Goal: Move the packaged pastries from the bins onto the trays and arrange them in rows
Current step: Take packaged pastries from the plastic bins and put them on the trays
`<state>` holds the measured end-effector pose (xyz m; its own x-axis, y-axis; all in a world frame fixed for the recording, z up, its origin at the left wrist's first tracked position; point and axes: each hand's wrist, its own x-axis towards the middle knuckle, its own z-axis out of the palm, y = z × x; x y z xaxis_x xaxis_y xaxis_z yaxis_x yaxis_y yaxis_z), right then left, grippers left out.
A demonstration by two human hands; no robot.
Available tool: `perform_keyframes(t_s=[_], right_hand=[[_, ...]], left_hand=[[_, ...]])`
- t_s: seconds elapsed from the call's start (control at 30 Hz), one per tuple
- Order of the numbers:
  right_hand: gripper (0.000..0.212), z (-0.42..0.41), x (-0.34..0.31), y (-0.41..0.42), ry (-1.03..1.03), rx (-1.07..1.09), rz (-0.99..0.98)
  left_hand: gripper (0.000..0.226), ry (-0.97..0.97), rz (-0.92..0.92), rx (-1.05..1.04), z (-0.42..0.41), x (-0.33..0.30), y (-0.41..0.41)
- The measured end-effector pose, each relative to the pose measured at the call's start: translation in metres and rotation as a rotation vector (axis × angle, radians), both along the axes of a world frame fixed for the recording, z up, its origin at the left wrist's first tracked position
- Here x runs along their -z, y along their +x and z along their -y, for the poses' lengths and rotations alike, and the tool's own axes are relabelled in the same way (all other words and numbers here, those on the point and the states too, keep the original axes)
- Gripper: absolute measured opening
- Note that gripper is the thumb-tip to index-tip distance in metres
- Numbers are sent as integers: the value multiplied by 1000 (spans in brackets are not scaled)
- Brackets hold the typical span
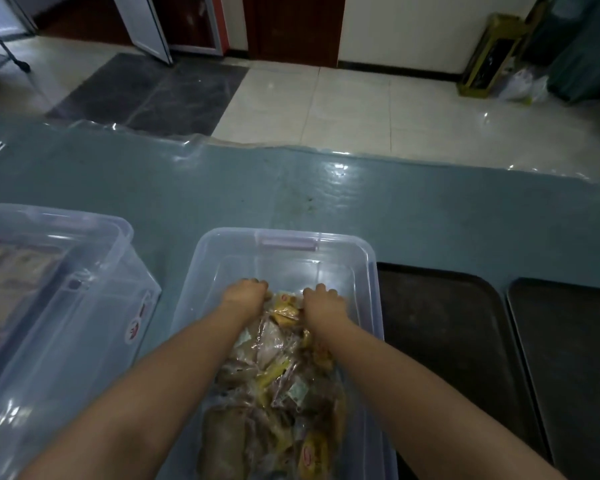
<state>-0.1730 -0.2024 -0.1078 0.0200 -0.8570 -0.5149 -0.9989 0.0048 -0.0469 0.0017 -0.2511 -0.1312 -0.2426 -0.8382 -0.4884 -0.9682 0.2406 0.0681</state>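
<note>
Hands: left hand [245, 295] and right hand [323, 303] both curled, gripping pastries [284, 308] in bin [368, 258].
Risk: overfull grab; packets may spill short of tray [440, 327].

Both arms reach forward, left hand [246, 295] and right hand [323, 303] with fingers curled downward

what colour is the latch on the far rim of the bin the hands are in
Pale pink-purple; the latch sits on the clear bin's far rim, best seen in the head view.
</note>
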Motion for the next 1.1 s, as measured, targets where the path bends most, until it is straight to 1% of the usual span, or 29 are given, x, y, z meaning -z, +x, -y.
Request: perform_keyframes(t_s=[0.17,0.33,0.47,0.53,0.63,0.73,0.8,0.83,0.87,0.93,1.0,1.1], right_hand=[[52,12,27,0,18,19,-71],[48,13,34,-1,-35,-108,-164],[40,13,34,1,-106,-155,-198],[44,14,30,3,-122,-140,-157],[45,20,21,6,-120,-88,-14],[46,21,21,9,-38,-64,210],[57,17,23,9,34,-74,267],[60,15,26,8,40,-89,249],[60,12,28,8,21,-105,208],[47,9,33,8,-66,-119,113],[39,7,35,8,-103,-128,60],[42,3,36,9,-96,-153,59]], left_hand=[[32,8,11,-9,3,19,5],[34,-2,80,-15,6,27,5],[25,-74,83,-10,4,24,5],[24,-102,57,1,2,18,3],[29,-131,5,23,0,6,2],[29,-147,-4,29,-4,-1,5],[28,-142,-15,10,-8,-2,9],[27,-141,-22,3,-10,-2,11],[27,-141,-22,3,-11,-3,13],[28,-159,-18,12,-13,-7,13],[28,-183,-32,10,-15,-10,11],[26,-183,-43,1,-18,-13,9]])
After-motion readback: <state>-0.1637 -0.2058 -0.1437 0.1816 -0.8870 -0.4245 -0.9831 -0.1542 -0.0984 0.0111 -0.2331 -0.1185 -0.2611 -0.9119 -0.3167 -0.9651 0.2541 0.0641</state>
